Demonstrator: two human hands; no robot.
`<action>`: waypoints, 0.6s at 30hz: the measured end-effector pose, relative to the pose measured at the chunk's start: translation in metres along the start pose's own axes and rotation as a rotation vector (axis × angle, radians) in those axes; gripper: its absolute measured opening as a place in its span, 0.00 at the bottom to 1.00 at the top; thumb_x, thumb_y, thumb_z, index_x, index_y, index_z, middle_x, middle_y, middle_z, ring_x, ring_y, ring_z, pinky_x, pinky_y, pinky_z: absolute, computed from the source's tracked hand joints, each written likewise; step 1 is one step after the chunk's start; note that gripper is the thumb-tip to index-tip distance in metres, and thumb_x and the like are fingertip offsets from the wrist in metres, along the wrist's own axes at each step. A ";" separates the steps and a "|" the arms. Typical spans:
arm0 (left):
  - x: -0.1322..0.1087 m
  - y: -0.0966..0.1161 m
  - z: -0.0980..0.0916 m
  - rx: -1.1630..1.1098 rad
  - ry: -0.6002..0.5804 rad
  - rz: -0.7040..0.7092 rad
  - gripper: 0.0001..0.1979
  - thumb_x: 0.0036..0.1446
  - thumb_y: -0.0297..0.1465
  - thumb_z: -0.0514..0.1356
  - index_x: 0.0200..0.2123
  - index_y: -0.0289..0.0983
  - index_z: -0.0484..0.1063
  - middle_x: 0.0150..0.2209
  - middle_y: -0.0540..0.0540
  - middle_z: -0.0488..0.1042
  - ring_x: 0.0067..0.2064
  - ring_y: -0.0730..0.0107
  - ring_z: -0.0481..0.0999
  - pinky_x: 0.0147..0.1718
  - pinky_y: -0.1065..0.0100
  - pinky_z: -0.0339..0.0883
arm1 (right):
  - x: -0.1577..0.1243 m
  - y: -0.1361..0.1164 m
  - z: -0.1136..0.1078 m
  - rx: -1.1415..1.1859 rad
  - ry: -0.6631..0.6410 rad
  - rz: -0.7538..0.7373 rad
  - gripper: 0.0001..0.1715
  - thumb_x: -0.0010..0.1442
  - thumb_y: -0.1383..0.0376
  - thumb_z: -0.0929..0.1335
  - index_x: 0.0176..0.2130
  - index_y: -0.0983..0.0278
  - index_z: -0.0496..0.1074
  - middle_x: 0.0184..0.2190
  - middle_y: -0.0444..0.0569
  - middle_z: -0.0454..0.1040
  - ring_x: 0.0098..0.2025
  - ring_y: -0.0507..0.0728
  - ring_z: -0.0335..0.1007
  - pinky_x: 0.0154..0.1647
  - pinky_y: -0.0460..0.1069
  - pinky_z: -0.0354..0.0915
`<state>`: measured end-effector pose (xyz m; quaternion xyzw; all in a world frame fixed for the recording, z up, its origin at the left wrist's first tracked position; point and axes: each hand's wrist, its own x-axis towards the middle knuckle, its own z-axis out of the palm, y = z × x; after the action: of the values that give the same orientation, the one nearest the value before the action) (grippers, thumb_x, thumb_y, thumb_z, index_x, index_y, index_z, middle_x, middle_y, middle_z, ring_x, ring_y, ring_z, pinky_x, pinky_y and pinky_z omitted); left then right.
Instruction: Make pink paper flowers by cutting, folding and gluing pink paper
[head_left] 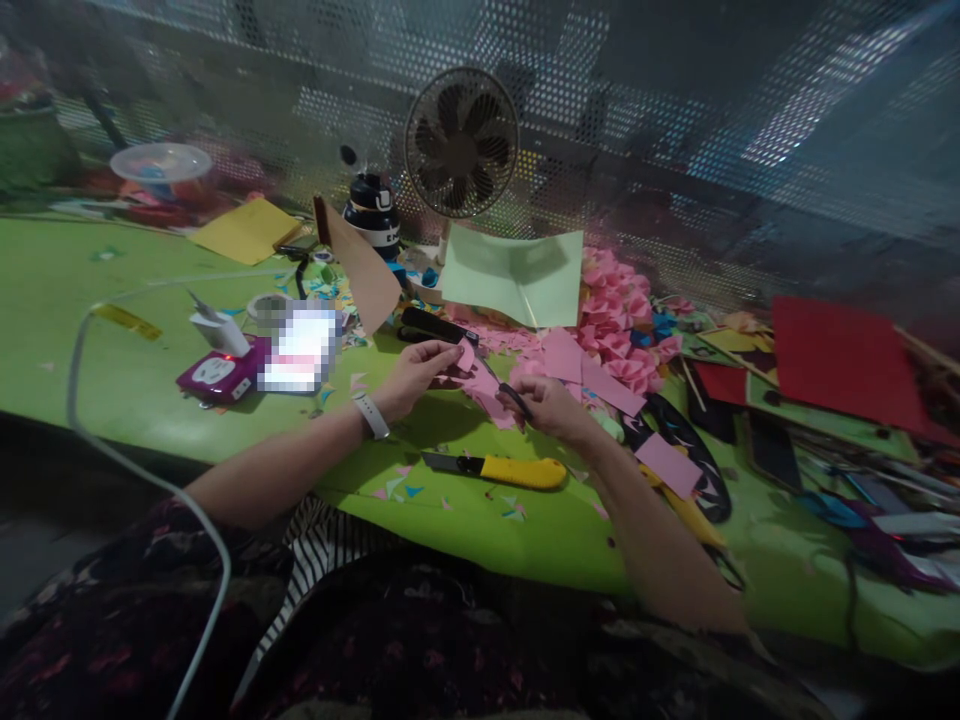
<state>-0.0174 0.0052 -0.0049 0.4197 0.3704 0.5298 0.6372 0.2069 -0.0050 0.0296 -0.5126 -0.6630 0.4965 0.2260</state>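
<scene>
Between the fingertips of my left hand (420, 375) is a small piece of pink paper (466, 354). My right hand (551, 405) is closed around the dark handles of a pair of scissors (516, 400), whose blades point up and left toward that paper. Below both hands, pink paper scraps (491, 400) lie on the green table (442, 530). A yellow utility knife (521, 471) rests flat nearer the front edge, with its dark end to the left. More pink paper strips (607, 385) lie just beyond my right hand.
A fan (461, 145) and a pale green sheet (517, 275) stand behind, beside a heap of folded pink paper (619, 320). To the left are a lit screen (302, 348), a purple power socket (225, 375) and a white cable (135, 465). Red sheets (844, 360) lie right.
</scene>
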 end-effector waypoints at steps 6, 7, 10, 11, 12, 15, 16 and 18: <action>0.002 0.000 -0.001 -0.022 0.033 -0.005 0.19 0.48 0.41 0.72 0.35 0.34 0.74 0.34 0.44 0.80 0.35 0.68 0.81 0.35 0.68 0.75 | 0.003 0.004 -0.002 0.011 0.036 -0.010 0.33 0.40 0.41 0.77 0.28 0.65 0.70 0.18 0.41 0.69 0.20 0.48 0.62 0.22 0.45 0.56; 0.002 0.000 -0.001 -0.026 0.036 -0.006 0.19 0.48 0.41 0.72 0.35 0.34 0.74 0.34 0.44 0.80 0.35 0.67 0.82 0.35 0.68 0.74 | 0.004 0.003 -0.002 0.024 0.051 -0.011 0.33 0.40 0.41 0.77 0.27 0.65 0.70 0.18 0.41 0.70 0.20 0.48 0.62 0.22 0.45 0.56; 0.001 0.000 -0.001 -0.042 0.035 0.006 0.18 0.49 0.39 0.72 0.36 0.35 0.72 0.36 0.45 0.80 0.39 0.65 0.82 0.36 0.68 0.74 | 0.005 0.003 -0.001 0.042 0.096 -0.007 0.33 0.40 0.40 0.77 0.28 0.64 0.70 0.19 0.43 0.71 0.19 0.48 0.61 0.20 0.45 0.54; 0.001 0.000 -0.001 -0.045 0.030 0.013 0.17 0.49 0.38 0.72 0.37 0.35 0.72 0.37 0.45 0.80 0.40 0.65 0.82 0.37 0.68 0.74 | 0.006 0.003 -0.001 0.042 0.106 -0.004 0.34 0.40 0.40 0.77 0.29 0.64 0.70 0.19 0.43 0.71 0.18 0.48 0.59 0.19 0.45 0.52; 0.000 0.000 -0.001 -0.046 0.024 0.017 0.17 0.49 0.37 0.72 0.37 0.35 0.72 0.38 0.45 0.79 0.41 0.64 0.82 0.38 0.67 0.74 | 0.006 0.004 -0.001 0.042 0.113 -0.003 0.34 0.40 0.40 0.77 0.30 0.64 0.70 0.19 0.43 0.71 0.17 0.47 0.57 0.18 0.45 0.51; 0.000 0.000 0.000 -0.045 0.024 0.019 0.17 0.50 0.37 0.71 0.38 0.36 0.71 0.38 0.44 0.80 0.43 0.64 0.82 0.39 0.67 0.74 | 0.008 0.009 -0.002 0.039 0.092 -0.005 0.34 0.41 0.40 0.76 0.30 0.65 0.70 0.19 0.44 0.73 0.16 0.47 0.56 0.17 0.44 0.51; -0.001 0.000 0.000 -0.043 0.029 0.017 0.17 0.50 0.37 0.71 0.38 0.36 0.71 0.38 0.44 0.80 0.43 0.64 0.82 0.39 0.67 0.73 | 0.008 0.010 -0.002 0.037 0.078 -0.006 0.33 0.41 0.40 0.77 0.30 0.65 0.70 0.20 0.44 0.73 0.17 0.47 0.58 0.17 0.44 0.52; -0.001 0.000 0.000 -0.038 0.036 0.012 0.17 0.50 0.37 0.71 0.38 0.36 0.72 0.38 0.44 0.79 0.41 0.64 0.82 0.38 0.67 0.73 | 0.010 0.013 -0.003 0.034 0.058 -0.011 0.33 0.41 0.41 0.77 0.30 0.64 0.70 0.20 0.44 0.73 0.18 0.48 0.60 0.17 0.44 0.53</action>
<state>-0.0170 0.0042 -0.0050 0.4002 0.3691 0.5480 0.6351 0.2118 0.0049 0.0171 -0.5195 -0.6504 0.4913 0.2565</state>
